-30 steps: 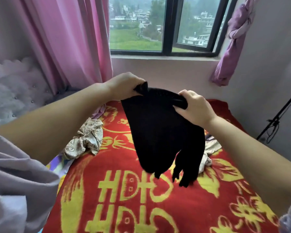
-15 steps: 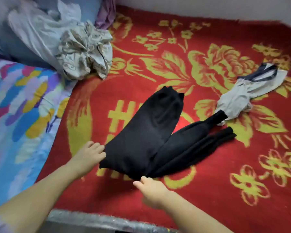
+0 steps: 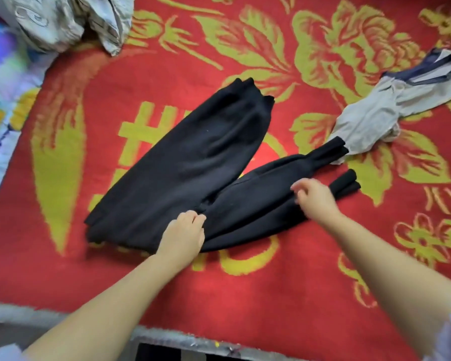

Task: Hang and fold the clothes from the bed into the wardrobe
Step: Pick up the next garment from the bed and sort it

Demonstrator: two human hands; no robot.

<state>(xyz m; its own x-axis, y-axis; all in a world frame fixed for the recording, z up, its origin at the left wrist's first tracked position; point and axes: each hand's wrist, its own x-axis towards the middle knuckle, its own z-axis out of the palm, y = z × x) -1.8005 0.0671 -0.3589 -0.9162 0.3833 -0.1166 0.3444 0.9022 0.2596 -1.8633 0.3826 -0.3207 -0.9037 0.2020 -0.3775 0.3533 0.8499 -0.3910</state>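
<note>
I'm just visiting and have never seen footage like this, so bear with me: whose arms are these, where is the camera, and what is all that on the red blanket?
There is no machine here. A person wears a wide-angle camera on the head, so you look down along their own two bare arms. The one picture shows a bed covered by a red blanket with yellow flowers. Spread on it lies a black garment, its long narrow parts reaching to the right. The left hand rests on it near the middle, fingers bent onto the cloth. The right hand is over one of the narrow parts, fingers curled; it is blurred, so I cannot tell whether it grips the cloth. Farther right lies a crumpled grey garment with dark trim, and at the top left a bunched pale patterned cloth. The person seems to be folding the black piece.
</note>
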